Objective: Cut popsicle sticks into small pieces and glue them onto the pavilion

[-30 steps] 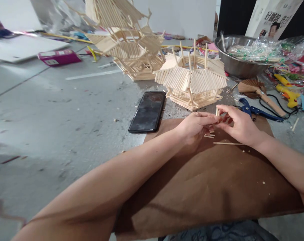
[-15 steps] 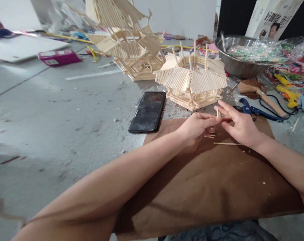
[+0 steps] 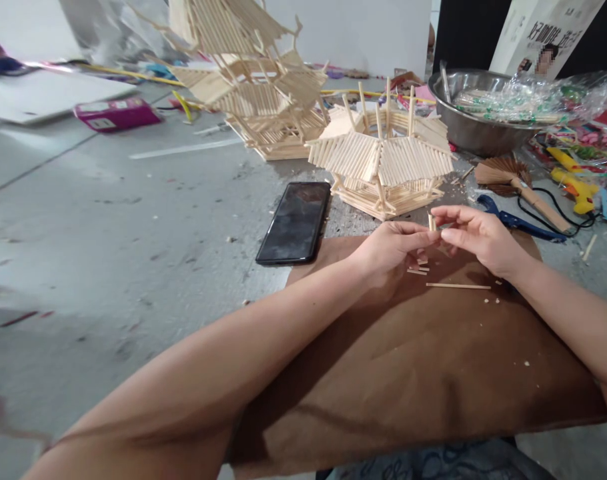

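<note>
My left hand (image 3: 391,250) is closed in a pinch on short wooden sticks (image 3: 431,223), which stand up from its fingertips. Close against them is my right hand (image 3: 483,237), its thumb and forefinger apart and its fingers curved; whether it touches the sticks is hard to make out. Beneath the hands, a few short stick pieces (image 3: 418,271) and one longer thin stick (image 3: 458,286) lie on a brown board (image 3: 393,373). Just beyond stands a small six-sided stick pavilion (image 3: 381,163) with a slatted roof and upright posts.
A taller stick tower (image 3: 263,100) stands behind. Left of the board lies a black phone (image 3: 294,223). On the right are a blue-handled cutter (image 3: 526,223), a brown brush-like item (image 3: 521,187), a yellow glue gun (image 3: 578,190) and a metal bowl (image 3: 488,137) of wrapped sticks.
My right hand has drawn back slightly, and its raised, stretched fingers have curled down near the stick tops. The longer stick on the board now shows fully. My left hand keeps its pinch.
</note>
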A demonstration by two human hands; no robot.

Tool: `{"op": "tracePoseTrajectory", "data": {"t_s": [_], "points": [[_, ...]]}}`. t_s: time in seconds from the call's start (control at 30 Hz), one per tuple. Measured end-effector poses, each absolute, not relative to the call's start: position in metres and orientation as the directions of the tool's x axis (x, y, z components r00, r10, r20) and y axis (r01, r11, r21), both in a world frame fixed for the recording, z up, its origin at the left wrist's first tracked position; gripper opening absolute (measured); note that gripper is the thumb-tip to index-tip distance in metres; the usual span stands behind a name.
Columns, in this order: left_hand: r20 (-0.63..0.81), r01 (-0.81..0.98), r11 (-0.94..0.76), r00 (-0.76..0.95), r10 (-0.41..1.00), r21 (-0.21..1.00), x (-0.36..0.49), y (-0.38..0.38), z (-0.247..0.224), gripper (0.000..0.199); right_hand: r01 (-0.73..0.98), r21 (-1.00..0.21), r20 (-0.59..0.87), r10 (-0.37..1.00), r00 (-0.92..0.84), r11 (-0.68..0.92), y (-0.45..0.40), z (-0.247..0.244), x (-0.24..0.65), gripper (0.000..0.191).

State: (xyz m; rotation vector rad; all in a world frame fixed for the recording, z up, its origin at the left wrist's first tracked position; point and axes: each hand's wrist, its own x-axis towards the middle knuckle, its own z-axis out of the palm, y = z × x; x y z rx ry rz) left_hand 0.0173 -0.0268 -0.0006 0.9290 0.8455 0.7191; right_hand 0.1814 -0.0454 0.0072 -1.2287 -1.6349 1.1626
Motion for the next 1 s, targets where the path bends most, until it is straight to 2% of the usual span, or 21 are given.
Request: {"op": "tracePoseTrajectory", "data": {"t_s": [0.13,0.3,0.5,0.7,1.0], "points": [[-0.284,-0.03,0.346,0.508,0.814,0.938,0.0175,-0.0279,-0.0021,0.018,0.205,-0.975,-0.125,0.973,-0.195,-0.084,-0.0417,0.0091,0.1792,0.031],[-0.277,0.052,0.298,0.54,0.795,0.953,0.0153,-0.0283,-0.0026,0.017,0.116,-0.98,-0.183,0.96,-0.213,-0.161,-0.0419,0.0101,0.1771,0.035],[-0.304,0.099,0.318,0.644,0.702,0.943,0.0126,-0.0262,0.0008,0.022,0.067,-0.965,-0.262,0.946,-0.192,-0.253,-0.042,0.0104,0.1764,0.036],[-0.28,0.053,0.331,0.67,0.688,0.942,0.0111,-0.0275,0.0019,0.022,0.007,-0.952,-0.302,0.934,-0.193,-0.307,-0.0423,0.0132,0.1742,0.037],[-0.242,0.042,0.269,0.589,0.771,0.962,0.0133,-0.0277,-0.0019,0.02,-0.05,-0.96,-0.262,0.946,-0.189,-0.276,-0.0429,0.0114,0.1735,0.033]]}}
